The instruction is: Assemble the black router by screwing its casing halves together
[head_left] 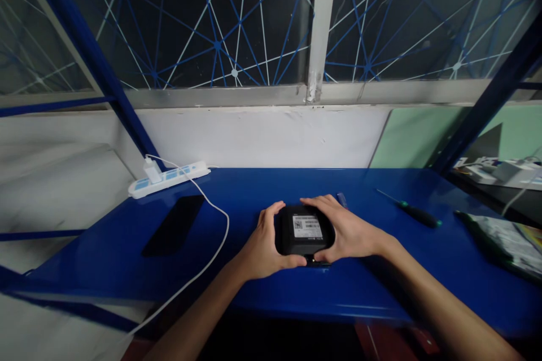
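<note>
A black box-like device [301,243] with rounded corners and a white printed label [307,226] facing up is near the front middle of the blue table. My left hand [266,242] grips its left side, thumb along the near edge and fingers at the far left corner. On the opposite side my right hand [345,228] is wrapped round it, thumb at the near edge. A small shiny detail and a dark flat part show under the near edge, between the thumbs; what they are I cannot make out. The device's underside is hidden.
A black phone-like slab [173,225] lies on the blue table [254,183] at the left. Behind it is a white power strip [169,179] with a white cable [227,225] running forward. To the right lie a screwdriver [417,215] and a plastic bag [503,240]. Blue posts stand at both sides.
</note>
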Demonstrator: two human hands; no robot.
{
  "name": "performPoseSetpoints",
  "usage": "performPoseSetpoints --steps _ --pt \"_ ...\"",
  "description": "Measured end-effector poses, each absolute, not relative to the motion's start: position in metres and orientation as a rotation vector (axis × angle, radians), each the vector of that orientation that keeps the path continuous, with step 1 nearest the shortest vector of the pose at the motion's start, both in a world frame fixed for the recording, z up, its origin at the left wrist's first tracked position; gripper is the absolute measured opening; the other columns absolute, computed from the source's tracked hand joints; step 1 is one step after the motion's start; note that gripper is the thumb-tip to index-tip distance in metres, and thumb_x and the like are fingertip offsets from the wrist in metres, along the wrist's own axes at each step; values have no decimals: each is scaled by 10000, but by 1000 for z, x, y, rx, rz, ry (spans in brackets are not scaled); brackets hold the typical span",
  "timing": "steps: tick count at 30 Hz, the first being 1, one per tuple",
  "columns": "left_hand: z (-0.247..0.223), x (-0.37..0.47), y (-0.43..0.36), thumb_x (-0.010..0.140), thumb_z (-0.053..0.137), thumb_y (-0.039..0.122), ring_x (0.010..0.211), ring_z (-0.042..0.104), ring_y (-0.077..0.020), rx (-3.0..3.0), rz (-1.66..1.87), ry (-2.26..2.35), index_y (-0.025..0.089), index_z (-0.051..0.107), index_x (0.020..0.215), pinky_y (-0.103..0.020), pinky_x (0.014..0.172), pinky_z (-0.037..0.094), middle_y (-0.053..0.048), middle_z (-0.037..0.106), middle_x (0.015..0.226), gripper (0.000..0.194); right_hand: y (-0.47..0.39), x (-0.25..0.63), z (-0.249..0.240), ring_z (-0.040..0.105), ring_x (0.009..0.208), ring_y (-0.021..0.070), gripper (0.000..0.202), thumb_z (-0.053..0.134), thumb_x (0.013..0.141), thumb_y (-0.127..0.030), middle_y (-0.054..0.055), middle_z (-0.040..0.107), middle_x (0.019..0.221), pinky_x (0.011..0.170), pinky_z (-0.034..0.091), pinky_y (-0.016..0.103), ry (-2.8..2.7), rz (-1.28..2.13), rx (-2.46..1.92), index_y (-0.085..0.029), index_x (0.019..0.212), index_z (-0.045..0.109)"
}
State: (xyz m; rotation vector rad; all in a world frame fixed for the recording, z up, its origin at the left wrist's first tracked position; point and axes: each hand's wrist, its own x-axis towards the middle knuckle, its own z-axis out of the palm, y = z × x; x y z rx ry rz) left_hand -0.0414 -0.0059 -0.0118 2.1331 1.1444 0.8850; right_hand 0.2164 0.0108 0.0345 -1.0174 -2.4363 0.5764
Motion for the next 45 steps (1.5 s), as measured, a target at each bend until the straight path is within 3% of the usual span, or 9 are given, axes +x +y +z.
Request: performPoseSetpoints --steps 4,12,18,24,27,31,38,41,45 --pt "-12 -39 -5 547 911 571 1427 323 -438 2214 724 1186 206 154 1531 -632 1132 325 -235 318 1530 1294 15 227 39 439 1273 350 1034 841 619 -428 143 505 1381 1096 367 575 -2386 537 -1080 -221 1507 352" --pt "19 -53 -7 592 865 507 1404 371 -436 2351 486 1297 180 263 1517 -614 1100 367 -229 405 1491 1150 27 240 36 442 1266 350 1011 834 618 -381 142 507 1365 1098 372 582 -2301 483 -1180 -214 1497 363" --pt "51 -105 -2 611 827 479 1287 530 -435 2305 197 1474 192 355 1505 -565 1022 452 -203 502 1422 1051 31 242 29 445 1272 364 1034 839 621 -446 146 511 1354 1105 360 590 -2318 473 -1198 -204 1507 363" --pt "65 -138 6 537 866 551 1290 523 -466 2317 270 1478 267 439 1482 -637 991 450 -175 535 1424 1076 31 240 29 458 1252 380 1049 838 612 -460 156 532 1342 1073 380 609 -2338 456 -1186 -208 1514 365" --pt "71 -119 5 659 802 596 1298 519 -459 2292 305 1464 269 419 1503 -629 979 469 -182 499 1463 983 31 239 30 466 1249 375 1051 844 603 -448 155 532 1346 1093 355 613 -2345 446 -1187 -204 1510 371" --pt "70 -67 11 706 778 597 1429 330 -488 2380 299 1338 256 377 1522 -670 1041 403 -169 433 1527 970 30 238 28 446 1268 369 1078 855 599 -452 155 514 1371 1098 354 601 -2346 455 -1176 -201 1519 354" --pt "58 4 54 610 862 461 1288 500 -383 2517 405 869 273 461 1448 -570 1048 451 -100 578 1355 948 31 237 28 455 1238 360 1102 869 578 -433 153 534 1365 1071 385 587 -2334 442 -1108 -210 1523 347" --pt "55 13 68 584 877 441 1270 501 -380 2527 418 755 282 510 1405 -572 1046 453 -75 597 1318 913 31 238 28 442 1246 364 1160 870 581 -446 159 515 1393 1075 382 585 -2309 440 -1122 -209 1554 285" --pt "50 15 76 576 894 411 1286 480 -376 2539 415 699 262 462 1453 -549 1058 452 -87 581 1350 989 30 238 27 433 1240 362 1347 869 586 -425 191 485 1403 1071 392 576 -2282 480 -1183 -172 1610 32"
